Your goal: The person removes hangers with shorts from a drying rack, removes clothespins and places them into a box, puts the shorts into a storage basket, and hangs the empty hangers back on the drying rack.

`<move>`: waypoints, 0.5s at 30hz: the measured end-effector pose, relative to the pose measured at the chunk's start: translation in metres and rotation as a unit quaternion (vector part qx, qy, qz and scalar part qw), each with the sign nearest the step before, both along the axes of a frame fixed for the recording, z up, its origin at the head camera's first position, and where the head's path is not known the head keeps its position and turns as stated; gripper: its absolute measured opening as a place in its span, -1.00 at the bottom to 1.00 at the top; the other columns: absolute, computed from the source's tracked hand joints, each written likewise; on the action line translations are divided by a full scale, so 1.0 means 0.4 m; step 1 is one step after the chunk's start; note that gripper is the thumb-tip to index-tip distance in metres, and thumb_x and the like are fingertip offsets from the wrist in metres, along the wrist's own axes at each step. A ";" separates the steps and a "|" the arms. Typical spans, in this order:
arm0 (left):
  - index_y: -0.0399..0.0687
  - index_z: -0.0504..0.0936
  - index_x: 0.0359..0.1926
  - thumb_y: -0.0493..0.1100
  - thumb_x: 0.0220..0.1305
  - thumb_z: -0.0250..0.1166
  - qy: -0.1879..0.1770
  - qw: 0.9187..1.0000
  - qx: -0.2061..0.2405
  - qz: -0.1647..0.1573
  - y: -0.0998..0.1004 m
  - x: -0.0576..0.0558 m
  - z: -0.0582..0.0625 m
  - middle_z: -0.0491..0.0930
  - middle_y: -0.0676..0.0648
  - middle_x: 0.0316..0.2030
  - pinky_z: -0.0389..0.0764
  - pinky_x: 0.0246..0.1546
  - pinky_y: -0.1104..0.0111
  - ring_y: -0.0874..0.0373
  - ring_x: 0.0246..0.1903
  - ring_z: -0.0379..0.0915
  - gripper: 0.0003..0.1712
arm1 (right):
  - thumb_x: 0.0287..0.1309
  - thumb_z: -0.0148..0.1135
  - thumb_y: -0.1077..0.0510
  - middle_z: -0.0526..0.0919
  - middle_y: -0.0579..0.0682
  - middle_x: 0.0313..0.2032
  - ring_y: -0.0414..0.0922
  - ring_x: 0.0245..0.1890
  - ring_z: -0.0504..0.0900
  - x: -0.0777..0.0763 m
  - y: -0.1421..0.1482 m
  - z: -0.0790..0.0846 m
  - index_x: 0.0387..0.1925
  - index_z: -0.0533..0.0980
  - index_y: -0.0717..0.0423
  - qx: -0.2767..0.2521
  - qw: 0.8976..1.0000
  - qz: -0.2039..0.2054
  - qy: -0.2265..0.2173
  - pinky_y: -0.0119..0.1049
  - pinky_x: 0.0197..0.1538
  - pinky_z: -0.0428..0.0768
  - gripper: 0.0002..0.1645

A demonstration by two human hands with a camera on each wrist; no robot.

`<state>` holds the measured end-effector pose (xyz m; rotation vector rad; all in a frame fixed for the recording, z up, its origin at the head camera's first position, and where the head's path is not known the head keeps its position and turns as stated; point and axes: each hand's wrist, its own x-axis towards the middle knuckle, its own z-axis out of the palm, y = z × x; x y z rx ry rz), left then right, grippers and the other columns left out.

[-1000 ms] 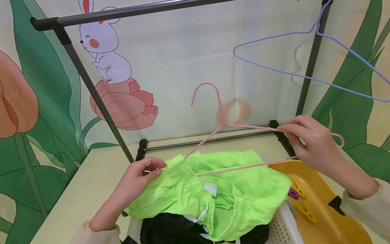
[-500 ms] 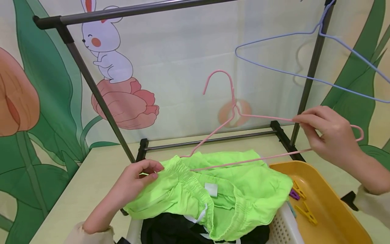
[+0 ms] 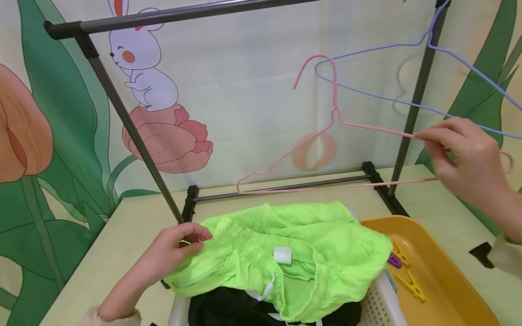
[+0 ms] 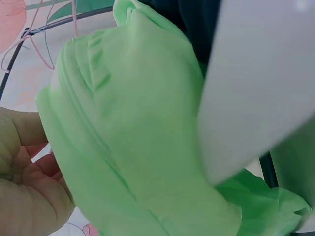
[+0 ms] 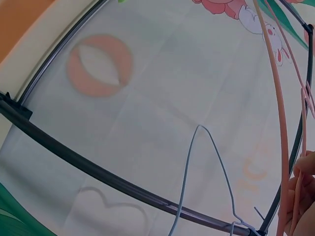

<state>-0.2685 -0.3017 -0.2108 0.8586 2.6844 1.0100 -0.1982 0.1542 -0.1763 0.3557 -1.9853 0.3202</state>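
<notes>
Thumb and fingers of the right hand (image 3: 469, 158) pinch the right arm of a pink wire hanger (image 3: 335, 95), raised above the basket with its hook upright. In the right wrist view, part of this hand (image 5: 301, 189) and the hanger (image 5: 280, 123) show at the right edge. At the left end of the bright green shorts (image 3: 302, 226), the left hand (image 3: 175, 253) pinches the fabric beside the gathered waistband. The shorts lie spread with their white tag facing up. In the left wrist view, green fabric (image 4: 142, 128) hides some of that hand's fingertips.
Black clothing (image 3: 228, 308) lies under the shorts in a white basket (image 3: 383, 299). Right of it stands a yellow tray (image 3: 444, 280) with several clothespins (image 3: 412, 286). A dark metal rack (image 3: 183, 16) frames the scene, with a blue hanger (image 3: 375, 95) hanging at its right end.
The right hand has moved up and rightward, drawing the pink hanger's left end out of the shorts' waist. The left hand has shifted slightly left and down with the fabric.
</notes>
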 end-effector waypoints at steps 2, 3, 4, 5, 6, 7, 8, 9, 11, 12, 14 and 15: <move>-0.14 0.56 -0.24 -0.40 0.10 0.15 -0.005 1.000 -0.004 -0.001 -0.006 0.001 0.000 0.56 -0.06 -0.25 0.51 -0.27 0.42 0.17 -0.27 0.44 -0.81 | -0.08 0.08 0.50 0.52 0.19 -0.48 -0.11 -0.48 0.30 -0.003 0.004 0.010 -0.44 0.57 0.37 -0.012 1.000 -0.016 0.001 -0.55 -0.37 0.18 -0.84; -0.14 0.55 -0.24 -0.40 0.10 0.15 -0.007 1.000 -0.005 -0.001 -0.009 0.001 -0.001 0.56 -0.06 -0.25 0.51 -0.27 0.43 0.18 -0.27 0.44 -0.81 | -0.07 0.07 0.51 0.52 0.20 -0.48 -0.11 -0.47 0.29 -0.005 0.006 0.015 -0.44 0.57 0.38 -0.021 1.000 -0.024 0.000 -0.56 -0.36 0.17 -0.84; -0.14 0.55 -0.24 -0.40 0.10 0.15 -0.008 1.000 -0.007 -0.002 -0.011 0.001 -0.001 0.56 -0.06 -0.25 0.51 -0.27 0.42 0.18 -0.28 0.44 -0.81 | -0.08 0.07 0.52 0.52 0.21 -0.48 -0.12 -0.47 0.28 -0.008 0.008 0.020 -0.45 0.57 0.38 -0.035 0.999 -0.030 0.003 -0.59 -0.35 0.15 -0.83; -0.15 0.55 -0.23 -0.40 0.10 0.15 -0.009 1.000 -0.009 -0.002 -0.014 0.001 -0.002 0.56 -0.06 -0.25 0.52 -0.27 0.42 0.18 -0.28 0.44 -0.81 | -0.06 0.06 0.51 0.51 0.22 -0.48 -0.16 -0.46 0.27 -0.010 0.010 0.024 -0.44 0.57 0.39 -0.044 0.998 -0.038 0.002 -0.61 -0.34 0.13 -0.83; -0.15 0.55 -0.23 -0.40 0.10 0.15 -0.011 1.000 -0.010 -0.002 -0.016 0.001 -0.003 0.56 -0.07 -0.25 0.52 -0.26 0.42 0.19 -0.29 0.44 -0.81 | -0.04 0.04 0.50 0.50 0.23 -0.48 -0.20 -0.44 0.25 -0.013 0.013 0.028 -0.44 0.56 0.40 -0.054 0.998 -0.046 0.001 -0.64 -0.33 0.12 -0.83; -0.16 0.55 -0.23 -0.40 0.10 0.14 -0.012 1.000 -0.011 -0.001 -0.019 0.001 -0.004 0.55 -0.07 -0.25 0.52 -0.26 0.41 0.19 -0.29 0.45 -0.80 | -0.02 0.02 0.49 0.50 0.23 -0.47 -0.26 -0.43 0.24 -0.016 0.016 0.031 -0.44 0.56 0.40 -0.068 0.996 -0.051 0.003 -0.67 -0.32 0.10 -0.82; -0.16 0.55 -0.23 -0.40 0.10 0.14 -0.013 1.000 -0.012 -0.001 -0.021 0.001 -0.005 0.55 -0.07 -0.25 0.52 -0.26 0.41 0.20 -0.30 0.45 -0.80 | -0.01 0.01 0.48 0.50 0.24 -0.46 -0.31 -0.41 0.22 -0.019 0.019 0.035 -0.43 0.56 0.41 -0.079 0.995 -0.059 0.001 -0.70 -0.31 0.09 -0.81; -0.16 0.55 -0.23 -0.40 0.10 0.14 -0.015 1.000 -0.012 -0.001 -0.024 0.001 -0.006 0.55 -0.07 -0.25 0.52 -0.26 0.40 0.20 -0.30 0.45 -0.80 | 0.01 -0.01 0.47 0.49 0.25 -0.45 -0.35 -0.40 0.19 -0.022 0.022 0.040 -0.42 0.56 0.42 -0.088 0.994 -0.067 0.002 -0.71 -0.31 0.09 -0.81; -0.15 0.55 -0.22 -0.40 0.11 0.14 -0.016 1.000 -0.013 0.000 -0.029 0.001 -0.009 0.55 -0.07 -0.24 0.52 -0.26 0.41 0.20 -0.29 0.46 -0.80 | 0.03 -0.02 0.45 0.47 0.27 -0.44 -0.41 -0.39 0.15 -0.030 0.029 0.049 -0.40 0.56 0.42 -0.105 0.991 -0.083 0.002 -0.73 -0.33 0.08 -0.79; -0.15 0.55 -0.22 -0.39 0.11 0.14 -0.016 1.000 -0.013 0.000 -0.031 0.001 -0.010 0.55 -0.07 -0.24 0.52 -0.25 0.41 0.19 -0.29 0.46 -0.80 | 0.05 -0.03 0.43 0.47 0.26 -0.43 -0.45 -0.39 0.14 -0.034 0.032 0.054 -0.38 0.56 0.42 -0.115 0.989 -0.090 0.001 -0.73 -0.33 0.09 -0.78; -0.14 0.55 -0.22 -0.39 0.11 0.14 -0.016 1.000 -0.014 -0.001 -0.036 0.000 -0.013 0.55 -0.06 -0.23 0.51 -0.25 0.42 0.20 -0.28 0.46 -0.80 | 0.08 -0.04 0.40 0.46 0.16 -0.44 -0.51 -0.40 0.12 -0.041 0.038 0.065 -0.35 0.56 0.41 -0.132 0.985 -0.107 -0.004 -0.73 -0.34 0.09 -0.77; -0.14 0.55 -0.22 -0.39 0.11 0.15 -0.016 1.000 -0.013 -0.002 -0.038 0.000 -0.014 0.55 -0.06 -0.23 0.51 -0.25 0.42 0.20 -0.28 0.45 -0.80 | 0.09 -0.04 0.38 0.44 0.03 -0.46 -0.54 -0.41 0.12 -0.044 0.040 0.070 -0.33 0.56 0.41 -0.142 0.983 -0.113 -0.006 -0.72 -0.34 0.09 -0.76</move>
